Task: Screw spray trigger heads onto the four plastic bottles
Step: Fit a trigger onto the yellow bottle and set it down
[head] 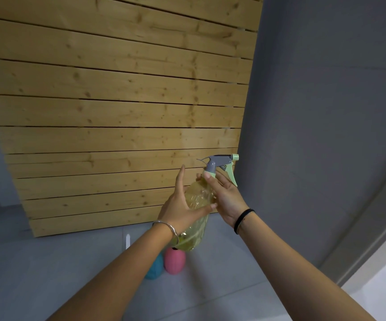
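Yellow bottle [199, 200] between hands (raised).

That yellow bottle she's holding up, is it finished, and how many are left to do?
The yellow bottle already carries its spray head. The left hand steadies its body while the right hand has a grip at the collar, apparently tightening. Below, a pink bottle and a blue bottle stand on the floor, tops hidden. A fourth isn't visible.
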`<state>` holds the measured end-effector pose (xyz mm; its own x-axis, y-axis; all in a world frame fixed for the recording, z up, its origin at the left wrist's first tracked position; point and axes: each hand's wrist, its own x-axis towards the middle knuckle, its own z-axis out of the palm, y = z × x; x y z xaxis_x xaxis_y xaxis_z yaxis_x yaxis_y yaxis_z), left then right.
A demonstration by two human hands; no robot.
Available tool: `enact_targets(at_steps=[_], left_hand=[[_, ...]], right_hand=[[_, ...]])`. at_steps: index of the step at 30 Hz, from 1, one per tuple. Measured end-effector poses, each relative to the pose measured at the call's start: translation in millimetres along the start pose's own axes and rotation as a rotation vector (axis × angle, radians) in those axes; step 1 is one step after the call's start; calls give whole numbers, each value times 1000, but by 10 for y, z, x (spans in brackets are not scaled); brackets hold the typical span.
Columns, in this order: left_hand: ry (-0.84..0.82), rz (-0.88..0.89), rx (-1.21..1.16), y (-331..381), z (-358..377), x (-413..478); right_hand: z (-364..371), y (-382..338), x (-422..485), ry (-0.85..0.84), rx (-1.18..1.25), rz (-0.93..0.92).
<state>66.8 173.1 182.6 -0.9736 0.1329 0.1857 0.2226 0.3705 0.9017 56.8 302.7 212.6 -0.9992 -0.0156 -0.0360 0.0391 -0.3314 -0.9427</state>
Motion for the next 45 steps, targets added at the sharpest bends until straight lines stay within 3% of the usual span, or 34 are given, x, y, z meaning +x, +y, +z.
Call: enact_targets(at_steps=[3, 10, 16, 19, 21, 25, 27, 30, 32, 34, 37, 39, 43, 45], left_hand=[[-35, -16, -17, 8, 28, 0], [-347, -104, -291, -1, -75, 93], [30, 15, -160, 39, -14, 72], [103, 46, -99, 80, 23, 26], [20, 33, -119, 89, -24, 37], [-333, -119, -444, 112, -167, 67], [-260, -92, -395, 123, -125, 59], [122, 1, -46, 136, -9, 42], [186, 41, 55, 152, 34, 28], [80, 26, -26, 166, 15, 39], [-240, -111, -365, 205, -123, 58], [-310, -128, -427, 176, -172, 70], [5, 74, -111, 128, -93, 59], [77, 158, -14, 166, -22, 38]], right_hand=[[2, -38, -10, 12, -40, -18], [-84, -117, -8, 13, -46, -55], [21, -87, 11, 63, -65, -34], [44, -109, 20, 108, -42, -51], [47, -146, 9, 121, -52, -52], [-4, -211, -24, 22, -5, -74], [-2, -177, -22, 44, 23, -61], [41, -75, 14, 163, 22, -21], [63, -66, 37, 202, 19, -16], [50, -91, 50, 208, 0, -27], [-14, -152, 48, 179, 31, -38], [-52, -176, 30, 139, 44, -36], [15, -132, 18, 157, 73, -46], [46, -154, 21, 142, 126, -62]])
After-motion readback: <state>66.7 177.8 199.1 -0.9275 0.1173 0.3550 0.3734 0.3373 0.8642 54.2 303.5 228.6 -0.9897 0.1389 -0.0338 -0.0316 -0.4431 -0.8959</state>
